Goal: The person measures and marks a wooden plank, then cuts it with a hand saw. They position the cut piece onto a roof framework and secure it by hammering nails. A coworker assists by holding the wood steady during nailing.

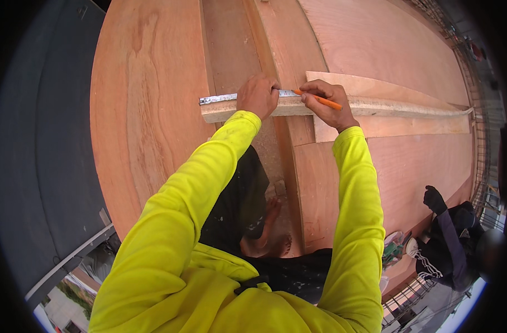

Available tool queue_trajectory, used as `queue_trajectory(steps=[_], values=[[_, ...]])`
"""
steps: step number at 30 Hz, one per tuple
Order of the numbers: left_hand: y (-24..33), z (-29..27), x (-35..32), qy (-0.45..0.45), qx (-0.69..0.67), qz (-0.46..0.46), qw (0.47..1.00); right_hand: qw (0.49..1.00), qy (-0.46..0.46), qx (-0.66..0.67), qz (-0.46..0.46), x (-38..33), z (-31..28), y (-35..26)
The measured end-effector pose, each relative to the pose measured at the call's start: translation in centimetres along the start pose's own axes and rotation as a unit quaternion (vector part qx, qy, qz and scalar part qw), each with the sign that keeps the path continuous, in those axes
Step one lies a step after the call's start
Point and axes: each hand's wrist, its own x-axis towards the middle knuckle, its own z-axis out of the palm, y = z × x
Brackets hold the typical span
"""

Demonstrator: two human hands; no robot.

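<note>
The left hand [258, 95] is pressing closed fingers down on a metal ruler [217, 99] lying along the wooden strip [387, 105], which is resting across the plywood sheets [153, 111], while the right hand [327, 100], just right of the ruler, is pinching an orange pencil [323, 100] with its tip at the strip.

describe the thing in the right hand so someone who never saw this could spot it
Start at the long wooden plank lying across the plywood sheets. At its left part the right hand pinches a thin orange pencil beside a metal ruler. It is the only bright orange thing there.
</note>
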Motion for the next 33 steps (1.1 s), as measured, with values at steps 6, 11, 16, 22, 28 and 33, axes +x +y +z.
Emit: queue_trajectory(steps=[6, 11, 16, 22, 28, 33], values=[[0.0, 0.0, -0.2, 0.005, -0.004, 0.007, 1.000, 0.995, -0.076, 0.006, 0.068, 0.5, -0.1, -0.4], [0.0, 0.0, -0.2, 0.007, 0.000, 0.010, 1.000, 0.991, -0.106, 0.018, 0.076, 0.7, 0.0, -0.7], [0.0, 0.0, -0.1, 0.003, 0.005, 0.007, 1.000, 0.995, -0.094, -0.007, 0.044, 0.9, 0.2, -0.8], [0.0, 0.0, -0.1, -0.004, 0.005, 0.000, 1.000, 0.994, -0.105, -0.009, 0.041, 1.0, 0.4, -0.8], [0.0, 0.0, -0.1, 0.004, 0.005, 0.008, 1.000, 0.993, -0.098, -0.029, 0.064, 1.1, 0.5, -0.7], [0.0, 0.0, -0.1, 0.002, 0.004, 0.007, 1.000, 0.993, -0.094, -0.046, 0.060, 1.2, 0.6, -0.5]])
